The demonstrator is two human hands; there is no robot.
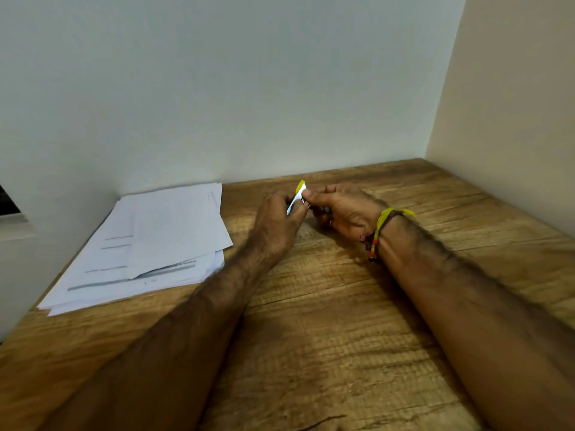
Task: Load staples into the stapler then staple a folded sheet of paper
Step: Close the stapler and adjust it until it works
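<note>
Staple box [299, 194] — a small white thing with a yellow end — sits up between both hands, just above the bench [342, 337], near the back wall. It is too small and blurry to be sure it is a box. The left hand [277, 219] curls its fingers round the lower part of it. The right hand [339, 209] pinches the top part with thumb and finger. A yellow band with little beads [378, 228] goes round the right wrist. Both bare arms reach forward over the wooden top. Off to the left lies a loose pile of white papers [149, 244] — some have grey printed lines on them.
</note>
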